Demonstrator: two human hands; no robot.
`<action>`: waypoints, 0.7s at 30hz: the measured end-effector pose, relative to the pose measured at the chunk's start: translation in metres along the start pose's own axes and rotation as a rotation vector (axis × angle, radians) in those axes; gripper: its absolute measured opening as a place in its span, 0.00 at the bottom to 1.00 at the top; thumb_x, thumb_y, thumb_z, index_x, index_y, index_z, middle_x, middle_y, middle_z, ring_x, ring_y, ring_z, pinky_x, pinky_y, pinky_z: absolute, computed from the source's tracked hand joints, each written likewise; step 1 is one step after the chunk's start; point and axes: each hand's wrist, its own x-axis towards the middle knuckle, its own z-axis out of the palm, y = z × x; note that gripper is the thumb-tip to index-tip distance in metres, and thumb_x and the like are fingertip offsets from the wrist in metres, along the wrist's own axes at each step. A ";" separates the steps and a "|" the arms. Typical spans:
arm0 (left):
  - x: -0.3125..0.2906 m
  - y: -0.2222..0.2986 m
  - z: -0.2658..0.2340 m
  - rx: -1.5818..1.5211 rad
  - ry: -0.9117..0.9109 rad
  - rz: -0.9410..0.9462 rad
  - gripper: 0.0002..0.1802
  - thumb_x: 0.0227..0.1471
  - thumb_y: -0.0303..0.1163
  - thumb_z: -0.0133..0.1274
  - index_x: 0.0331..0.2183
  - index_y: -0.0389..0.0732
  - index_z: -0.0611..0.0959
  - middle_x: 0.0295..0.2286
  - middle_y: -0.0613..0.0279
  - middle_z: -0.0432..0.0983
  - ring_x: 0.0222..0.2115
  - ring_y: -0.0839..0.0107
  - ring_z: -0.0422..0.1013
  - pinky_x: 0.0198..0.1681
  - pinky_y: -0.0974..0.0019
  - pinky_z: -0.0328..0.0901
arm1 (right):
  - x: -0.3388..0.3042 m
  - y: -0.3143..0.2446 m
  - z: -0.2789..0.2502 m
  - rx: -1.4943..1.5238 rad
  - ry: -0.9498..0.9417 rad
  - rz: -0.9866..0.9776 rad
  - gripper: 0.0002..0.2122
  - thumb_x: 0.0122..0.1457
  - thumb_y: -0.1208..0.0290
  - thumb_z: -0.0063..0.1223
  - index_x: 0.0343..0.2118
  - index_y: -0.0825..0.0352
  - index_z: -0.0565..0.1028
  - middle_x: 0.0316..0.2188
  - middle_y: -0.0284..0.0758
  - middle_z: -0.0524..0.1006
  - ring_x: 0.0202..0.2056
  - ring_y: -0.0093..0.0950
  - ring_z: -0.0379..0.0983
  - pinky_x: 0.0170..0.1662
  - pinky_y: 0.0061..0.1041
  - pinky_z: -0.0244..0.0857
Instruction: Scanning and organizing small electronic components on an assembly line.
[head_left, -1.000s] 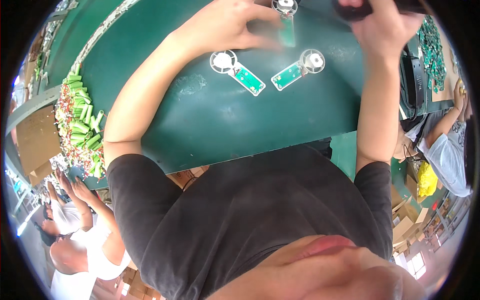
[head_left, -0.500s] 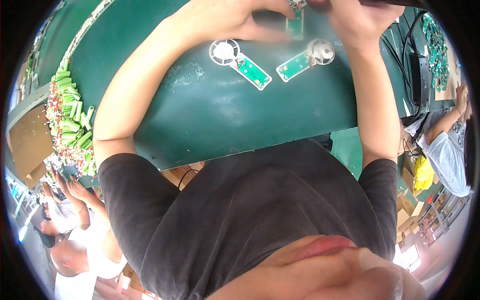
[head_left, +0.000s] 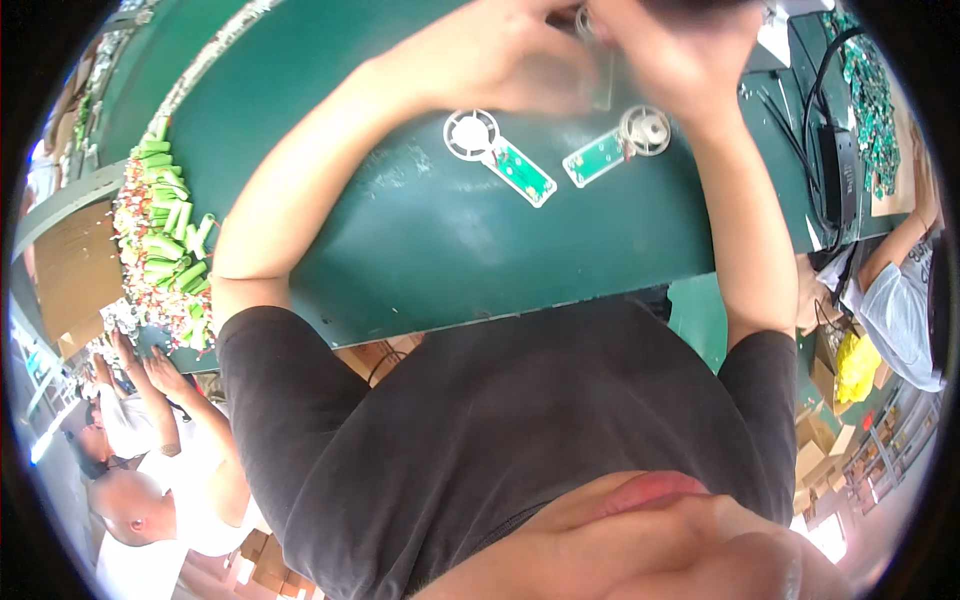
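My left hand (head_left: 530, 60) is at the top of the view, over the far part of the green table, its fingers smeared by motion. Facing it, my right hand (head_left: 690, 60) is curled, with its fingertips hidden; a dark thing (head_left: 705, 6) shows at its upper side, too cut off to name. Between both hands is a circuit board assembly (head_left: 603, 85) with a clear frame, partly covered by the fingers. Closer to me lie two similar assemblies, each a green board joined to a round white part: a left one (head_left: 522, 172) and a right one (head_left: 596, 160).
Green cylinders with red-tipped wires (head_left: 170, 235) are heaped at the table's left edge. A black power strip (head_left: 838, 175) and cables lie at right, before a pile of small green boards (head_left: 875, 120). Other people sit at lower left and far right.
The table and the things on it sit slightly lower in the view. My hands have drawn closer together around the far assembly, and my right hand has shifted left.
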 end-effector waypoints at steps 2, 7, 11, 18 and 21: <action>0.003 0.007 -0.011 0.001 -0.044 -0.074 0.14 0.39 0.33 0.70 0.32 0.41 0.88 0.51 0.45 0.70 0.51 0.47 0.70 0.56 0.55 0.67 | -0.005 -0.005 -0.001 0.144 0.111 0.016 0.30 0.53 0.88 0.52 0.61 0.71 0.58 0.37 0.35 0.70 0.29 0.19 0.70 0.32 0.16 0.65; 0.017 -0.011 -0.082 0.209 -0.074 -0.253 0.15 0.39 0.29 0.66 0.34 0.40 0.83 0.52 0.46 0.72 0.53 0.49 0.70 0.58 0.55 0.65 | -0.005 -0.024 0.000 0.389 0.266 0.216 0.31 0.56 0.90 0.53 0.62 0.67 0.55 0.39 0.35 0.70 0.25 0.18 0.71 0.25 0.15 0.65; -0.024 -0.108 -0.140 0.735 0.233 -0.379 0.17 0.42 0.28 0.63 0.38 0.40 0.83 0.53 0.44 0.73 0.56 0.46 0.69 0.61 0.53 0.62 | -0.012 -0.009 0.014 0.306 0.163 0.291 0.20 0.59 0.81 0.61 0.52 0.69 0.65 0.36 0.31 0.72 0.31 0.16 0.70 0.35 0.18 0.66; -0.001 -0.146 -0.135 0.551 0.229 -0.566 0.12 0.49 0.32 0.64 0.35 0.34 0.85 0.31 0.49 0.81 0.33 0.57 0.79 0.40 0.61 0.72 | -0.006 -0.022 0.001 0.181 0.152 0.269 0.17 0.58 0.76 0.64 0.46 0.69 0.69 0.30 0.28 0.75 0.30 0.16 0.71 0.35 0.20 0.66; 0.003 -0.140 -0.122 0.667 0.263 -0.555 0.09 0.50 0.30 0.63 0.32 0.33 0.85 0.27 0.50 0.80 0.28 0.61 0.77 0.35 0.60 0.71 | 0.002 -0.032 -0.006 0.355 0.258 0.408 0.18 0.58 0.82 0.62 0.50 0.72 0.69 0.24 0.28 0.76 0.21 0.17 0.71 0.27 0.20 0.65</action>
